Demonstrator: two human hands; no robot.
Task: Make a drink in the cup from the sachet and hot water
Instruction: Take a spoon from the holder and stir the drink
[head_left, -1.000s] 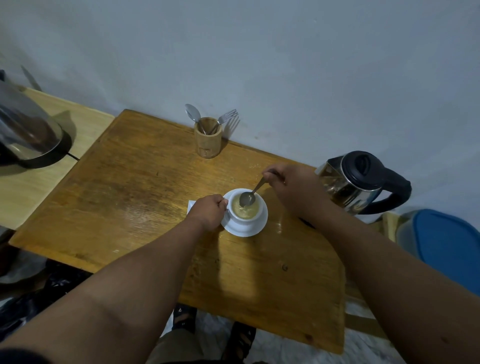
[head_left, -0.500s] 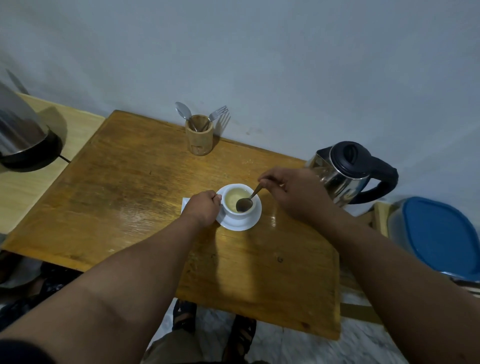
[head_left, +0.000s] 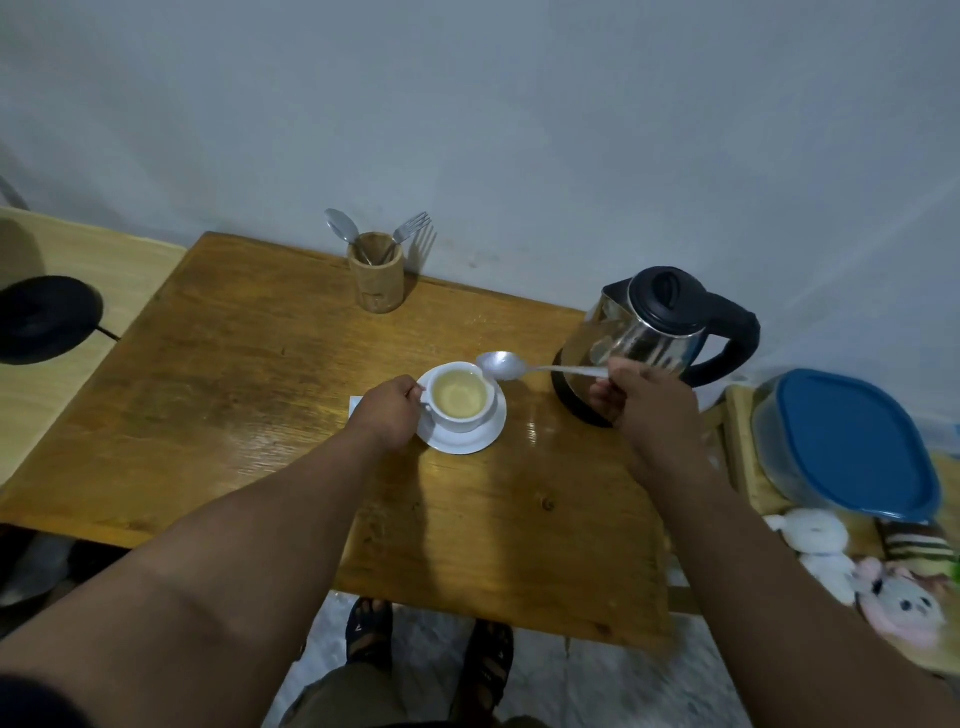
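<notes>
Two hands: left hand (head_left: 388, 414) on cup (head_left: 460, 397), right hand (head_left: 649, 410) with spoon (head_left: 501, 366).

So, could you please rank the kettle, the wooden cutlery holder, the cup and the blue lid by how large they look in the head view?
1. blue lid, though it sits nearer the camera
2. kettle
3. cup and wooden cutlery holder: too alike to rank

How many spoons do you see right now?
2. One spoon is held by the right hand, its bowl at the cup's far rim. The other stands in the wooden holder by the wall, beside a fork. More could be hidden inside the holder.
</notes>
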